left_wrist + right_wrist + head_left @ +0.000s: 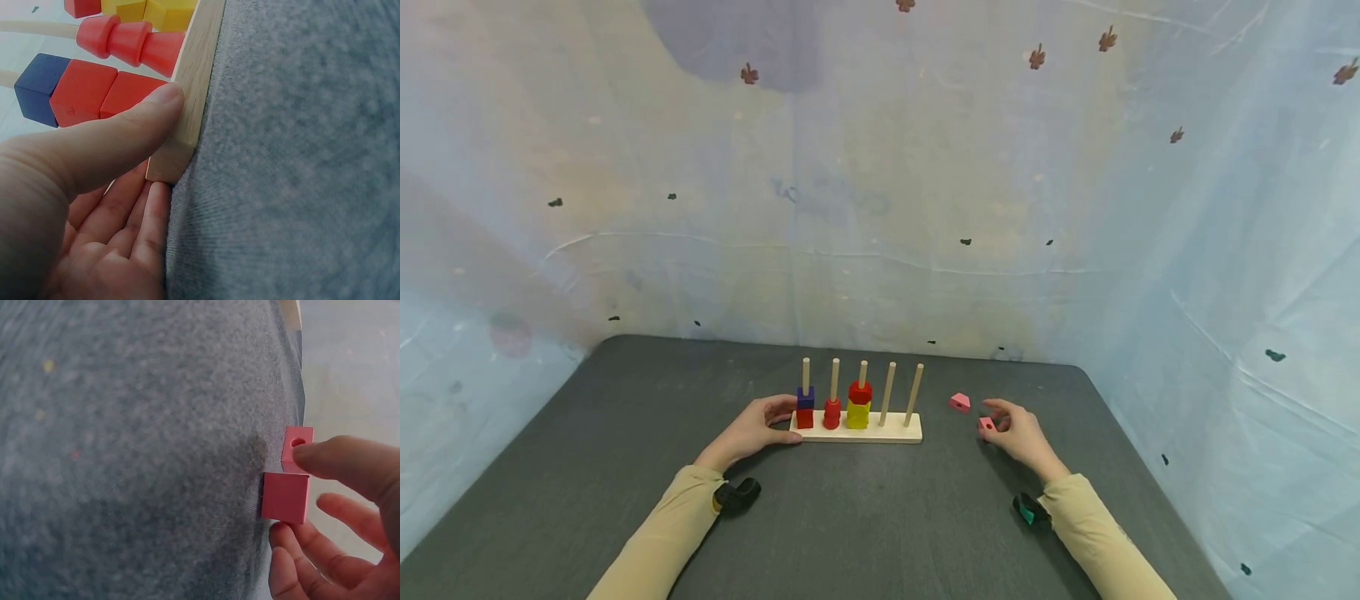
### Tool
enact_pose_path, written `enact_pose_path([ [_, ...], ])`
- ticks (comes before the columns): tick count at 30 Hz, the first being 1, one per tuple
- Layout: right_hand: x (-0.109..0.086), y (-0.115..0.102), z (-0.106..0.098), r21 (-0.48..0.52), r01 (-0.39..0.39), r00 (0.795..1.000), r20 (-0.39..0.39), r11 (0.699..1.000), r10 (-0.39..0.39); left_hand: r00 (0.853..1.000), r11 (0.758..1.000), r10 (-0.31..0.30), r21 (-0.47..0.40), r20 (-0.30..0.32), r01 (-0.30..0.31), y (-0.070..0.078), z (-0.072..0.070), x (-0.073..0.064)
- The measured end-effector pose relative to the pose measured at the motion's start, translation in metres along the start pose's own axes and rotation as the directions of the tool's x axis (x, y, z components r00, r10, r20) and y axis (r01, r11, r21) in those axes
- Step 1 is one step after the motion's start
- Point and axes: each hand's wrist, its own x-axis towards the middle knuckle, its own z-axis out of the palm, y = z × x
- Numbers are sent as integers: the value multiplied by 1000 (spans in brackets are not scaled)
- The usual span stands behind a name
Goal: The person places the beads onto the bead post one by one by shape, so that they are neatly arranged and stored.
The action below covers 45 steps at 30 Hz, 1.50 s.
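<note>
A wooden peg stand (895, 432) with upright pegs sits at the middle of the table. My left hand (760, 429) grips its left end, thumb along the front edge and fingers at the end and behind. On the leftmost peg is a dark blue block (39, 90) above red cubes (84, 92); red tapered beads (128, 44) fill the second. The third bears yellow pieces (858, 415) under a red piece (861, 392). At right, my right hand (1018, 433) is around a pink block (285, 498), fingertips at one side, thumb straight and slightly apart from it.
A second pink block (959, 402), with a hole through it, lies beyond the right hand, just right of the stand. Two bare pegs (913, 396) rise at the stand's right end. Behind the dark grey table (880, 517) hangs a pale patterned sheet (865, 167).
</note>
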Motion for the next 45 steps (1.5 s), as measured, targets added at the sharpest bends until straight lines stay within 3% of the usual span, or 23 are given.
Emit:
enact_pose_path([
  [13,-2,-3,-1,40,-45,997,60,998,42,1000,1000,0,-3,-3,0,2,1,-2],
  [21,2,-10,-18,152,-76,996,59,986,68,1000,1000,4,2,-2,-4,4,1,-4],
  [27,7,-26,-31,327,-117,992,88,938,92,1000,1000,5,11,-11,-4,4,1,-3],
  [32,13,-40,-36,411,-133,990,90,902,105,1000,1000,11,20,-11,-11,4,1,-2],
  [35,18,-50,-36,483,-147,989,100,863,113,1000,1000,11,23,-8,-11,4,1,-2],
  [45,30,-81,-32,643,-106,994,84,758,68,1000,1000,13,19,-6,-13,5,2,-2],
])
